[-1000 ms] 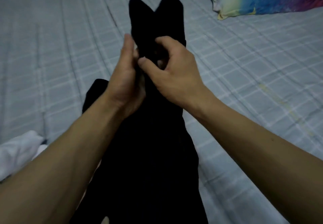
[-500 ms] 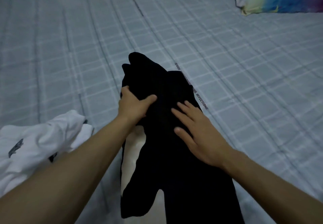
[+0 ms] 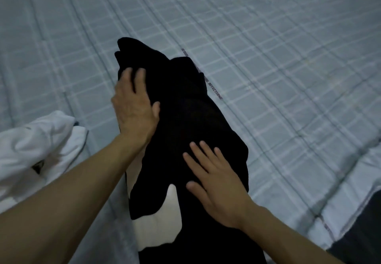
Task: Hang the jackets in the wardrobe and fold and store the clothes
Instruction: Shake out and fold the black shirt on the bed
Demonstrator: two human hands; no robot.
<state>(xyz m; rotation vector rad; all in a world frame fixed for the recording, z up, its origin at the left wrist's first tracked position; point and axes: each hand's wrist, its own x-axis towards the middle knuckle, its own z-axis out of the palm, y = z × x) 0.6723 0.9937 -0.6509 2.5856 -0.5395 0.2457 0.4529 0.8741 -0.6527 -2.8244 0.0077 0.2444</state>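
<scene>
1. The black garment lies lengthwise on the checked bedsheet.
2. The left hand lies flat on its far end, fingers straight.
3. The right hand presses nearer (fingers spread).
4. A white garment sits crumpled to the left.

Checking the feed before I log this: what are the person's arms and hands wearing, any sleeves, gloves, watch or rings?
Both forearms are bare as far as the view reaches, with no sleeve edge showing. The left hand and right hand wear no gloves. No watch, band or ring shows on either wrist or on the visible fingers.
</scene>
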